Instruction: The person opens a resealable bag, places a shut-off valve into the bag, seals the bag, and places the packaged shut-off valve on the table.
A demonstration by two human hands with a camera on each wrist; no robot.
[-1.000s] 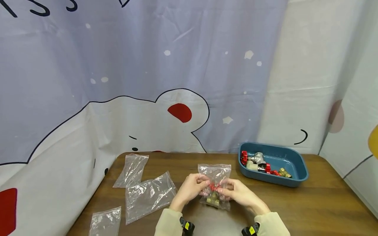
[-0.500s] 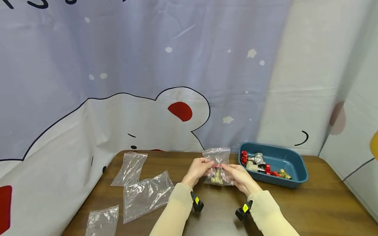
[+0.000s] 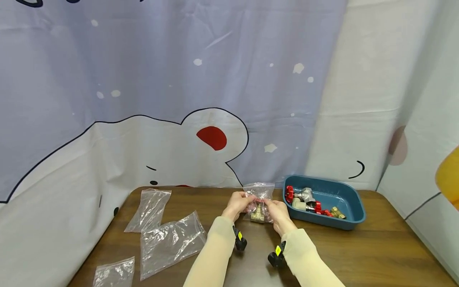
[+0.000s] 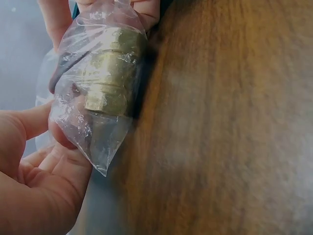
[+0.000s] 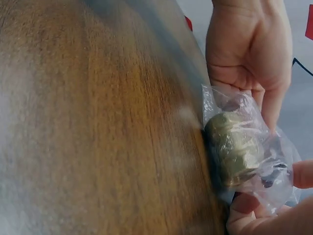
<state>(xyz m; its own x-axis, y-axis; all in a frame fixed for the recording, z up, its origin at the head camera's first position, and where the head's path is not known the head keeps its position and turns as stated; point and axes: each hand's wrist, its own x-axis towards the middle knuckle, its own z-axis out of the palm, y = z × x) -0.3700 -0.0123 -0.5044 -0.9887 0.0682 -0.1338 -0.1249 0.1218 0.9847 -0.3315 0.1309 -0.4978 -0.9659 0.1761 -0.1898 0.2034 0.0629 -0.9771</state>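
A clear zip bag with a brass valve inside is held between both hands near the table's back edge. My left hand pinches the bag's left side, thumb on the front. On the opposite side my right hand grips it the same way. Part of the valve's red handle shows between the thumbs. In the left wrist view the ribbed brass body lies low in the bag, above a pointed bottom corner. The right wrist view shows the brass body through wrinkled plastic.
A blue tray with several red-handled valves and fittings stands right of the hands. Three clear bags lie at left: a back bag, a larger bag and a front bag. A printed curtain hangs behind the table.
Both hands have carried the bagged valve away from the body, toward the table's back edge, keeping their grip on its sides. The tray and loose bags stay where they were.
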